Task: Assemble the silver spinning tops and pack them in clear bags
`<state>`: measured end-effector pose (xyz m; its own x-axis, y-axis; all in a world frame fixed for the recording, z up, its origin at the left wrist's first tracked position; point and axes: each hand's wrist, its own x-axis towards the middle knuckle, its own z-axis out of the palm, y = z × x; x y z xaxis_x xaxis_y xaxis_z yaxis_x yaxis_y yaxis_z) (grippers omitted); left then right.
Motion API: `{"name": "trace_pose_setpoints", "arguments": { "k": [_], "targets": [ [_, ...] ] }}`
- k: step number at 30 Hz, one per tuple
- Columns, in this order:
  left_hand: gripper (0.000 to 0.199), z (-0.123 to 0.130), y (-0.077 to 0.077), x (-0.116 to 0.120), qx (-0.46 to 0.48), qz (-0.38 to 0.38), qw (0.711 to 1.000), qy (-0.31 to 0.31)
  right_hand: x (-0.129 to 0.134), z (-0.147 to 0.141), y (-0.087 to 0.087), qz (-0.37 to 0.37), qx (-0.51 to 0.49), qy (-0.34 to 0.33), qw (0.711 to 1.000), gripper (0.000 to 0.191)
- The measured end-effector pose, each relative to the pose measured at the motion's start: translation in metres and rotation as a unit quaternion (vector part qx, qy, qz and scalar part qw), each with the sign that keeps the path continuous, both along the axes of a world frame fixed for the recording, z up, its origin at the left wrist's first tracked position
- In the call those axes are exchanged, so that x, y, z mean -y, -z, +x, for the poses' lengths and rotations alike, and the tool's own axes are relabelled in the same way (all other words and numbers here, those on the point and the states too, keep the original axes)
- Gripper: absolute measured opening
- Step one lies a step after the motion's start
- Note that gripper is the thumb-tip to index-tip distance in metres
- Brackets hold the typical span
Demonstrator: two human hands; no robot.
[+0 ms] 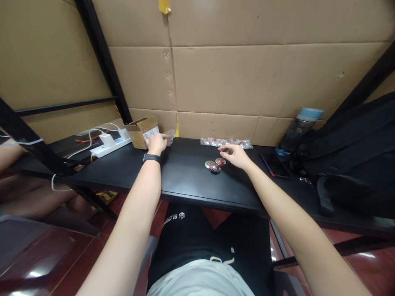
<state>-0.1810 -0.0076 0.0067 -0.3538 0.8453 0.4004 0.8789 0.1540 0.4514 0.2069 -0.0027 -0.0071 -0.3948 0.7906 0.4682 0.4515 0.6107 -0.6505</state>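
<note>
My left hand (156, 144), with a black band on its wrist, is beside the small cardboard box (137, 137) at the back left of the table. Its fingers are closed on a clear plastic bag (170, 137), which sticks out to the right. Several shiny metal finger cymbals (215, 167) with red loops lie in a loose cluster on the black table. Just above and to the right of them hovers my right hand (236, 156), its fingers slightly bent and apart with nothing visible between them. Behind it, a row of clear packets (226, 142) holds similar metal pieces.
A white power strip (112, 147) with plugs and cables lies at the left. A bottle with a blue lid (290, 131), a blue pen (267, 164) and a dark bag (354, 156) are at the right. Cardboard panels (216, 78) stand behind. Another person's leg (40, 193) shows far left.
</note>
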Motion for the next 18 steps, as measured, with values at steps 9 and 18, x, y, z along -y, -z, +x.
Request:
{"name": "trace_pose_setpoints", "arguments": {
  "k": [9, 18],
  "targets": [
    [0.033, -0.009, 0.021, -0.012, 0.02, -0.111, 0.993, -0.028, -0.002, 0.002, 0.0, -0.019, 0.003, -0.011, 1.0, 0.023],
    [0.034, -0.004, 0.012, -0.005, 0.012, -0.107, 0.993, -0.041, 0.001, 0.001, -0.002, -0.026, 0.019, -0.018, 0.999, 0.021]
  ]
}}
